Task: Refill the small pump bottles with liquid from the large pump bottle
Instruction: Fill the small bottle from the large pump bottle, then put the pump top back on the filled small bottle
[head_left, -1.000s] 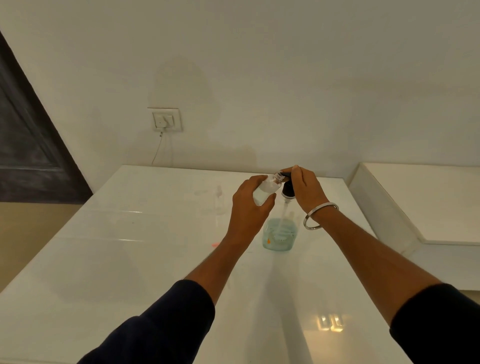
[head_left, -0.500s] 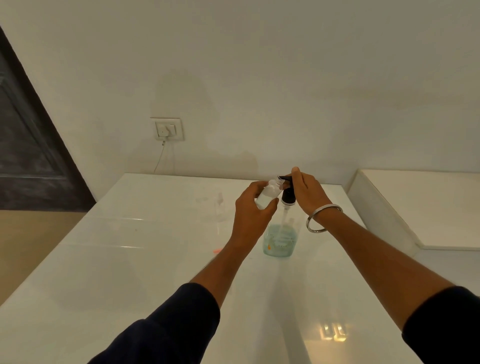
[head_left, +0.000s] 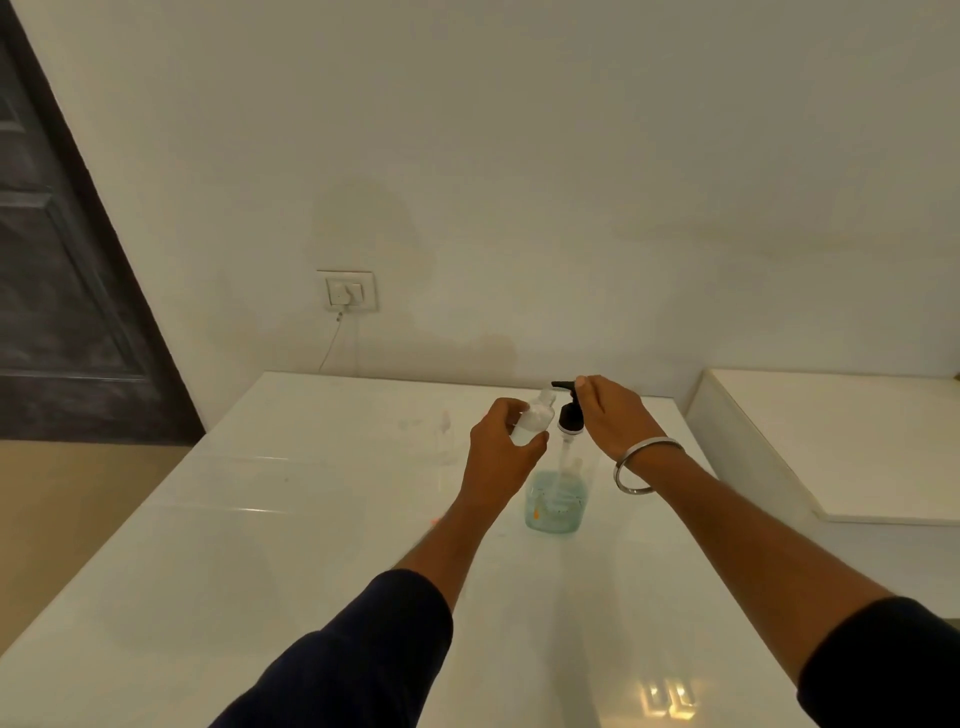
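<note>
Head view: the left hand (head_left: 501, 449) grips the small bottle (head_left: 532, 420), mouth tilted under the black pump (head_left: 570, 402) of the large bottle (head_left: 557, 499) near the tabletop's (head_left: 311, 519) far edge. The right hand (head_left: 610, 415), fingers straight, rests on the pump, which has risen since a second ago: one stroke done, another likely due.

No legible text, brand, number or sign. The large pump bottle (head_left: 557, 496), standing toward the table's far edge, carries small orange and white markings, too small to read.
</note>
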